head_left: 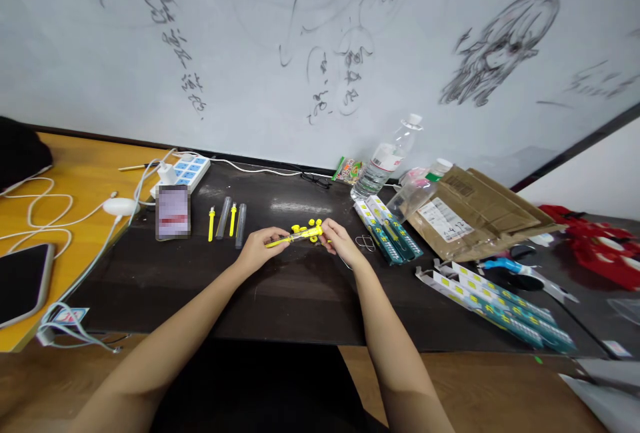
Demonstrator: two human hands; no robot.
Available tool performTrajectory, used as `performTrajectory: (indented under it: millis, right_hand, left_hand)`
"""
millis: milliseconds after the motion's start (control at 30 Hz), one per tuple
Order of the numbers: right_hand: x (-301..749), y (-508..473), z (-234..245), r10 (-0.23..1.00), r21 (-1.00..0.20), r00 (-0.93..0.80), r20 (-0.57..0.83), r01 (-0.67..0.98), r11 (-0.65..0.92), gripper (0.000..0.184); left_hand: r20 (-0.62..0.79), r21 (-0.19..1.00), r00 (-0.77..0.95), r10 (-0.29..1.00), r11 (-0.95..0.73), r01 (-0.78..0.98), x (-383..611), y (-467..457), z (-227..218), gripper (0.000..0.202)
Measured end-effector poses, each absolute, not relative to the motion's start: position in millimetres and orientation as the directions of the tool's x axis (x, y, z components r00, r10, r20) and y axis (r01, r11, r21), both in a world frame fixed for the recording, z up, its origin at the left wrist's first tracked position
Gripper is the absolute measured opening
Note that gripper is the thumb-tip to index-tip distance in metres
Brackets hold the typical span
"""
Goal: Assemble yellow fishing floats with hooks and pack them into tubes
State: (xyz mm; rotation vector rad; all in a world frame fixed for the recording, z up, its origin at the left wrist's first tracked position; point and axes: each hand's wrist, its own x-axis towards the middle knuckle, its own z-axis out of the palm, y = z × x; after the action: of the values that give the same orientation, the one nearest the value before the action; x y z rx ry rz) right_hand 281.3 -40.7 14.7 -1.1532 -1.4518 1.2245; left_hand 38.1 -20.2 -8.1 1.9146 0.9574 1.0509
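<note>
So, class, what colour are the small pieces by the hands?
The small pieces are yellow: head view.

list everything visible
whiteboard: 1, white, back
tables: 2, dark and yellow, below
bundle: 1, black, left
phone: 1, black, left
cables: several, white, mostly left
power strip: 1, white-blue, left
pixelated item: 1, lilac, left
sticks: 2, yellow, left
tubes: 2, clear, left
bottles: 2, clear, back
packet: 1, multicoloured, back
glasses: 1, dark, back
package: 1, brown, right
boxes: 4+, multicoloured, right
clutter: several, red and blue, right
pieces: several, yellow, centre
held stick: 1, yellow, centre
left hand: 1, bare, centre
right hand: 1, bare, centre
</note>
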Motion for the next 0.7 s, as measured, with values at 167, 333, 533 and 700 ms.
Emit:
performTrajectory:
  millis: [167,333,533,700]
  right_hand:
    - [281.5,-40.7,14.4,0.989,-0.991,-0.139,0.055,0.116,0.072,0.034]
    - [280.6,-40.3,14.4,0.990,-0.986,-0.129,0.047,0.154,0.067,0.037]
    - [282.2,-40.3,13.6,0.992,-0.989,-0.110,0.058,0.129,0.072,0.033]
    - [281.9,-38.5,10.0,0.994,-0.976,-0.109,0.025,0.211,0.048,0.043]
  left_hand:
    - [0.338,0.852,0.384,0.859,-0.453,0.264,38.6,-20.5,-6.9,0.029]
    - [0.348,0.838,0.394,0.851,-0.471,0.277,38.8,-22.0,-5.3,0.028]
    - [0.357,0.829,0.389,0.849,-0.480,0.287,38.5,-22.0,-6.1,0.027]
    - [0.344,0.836,0.394,0.852,-0.469,0.285,38.9,-22.6,-5.4,0.027]
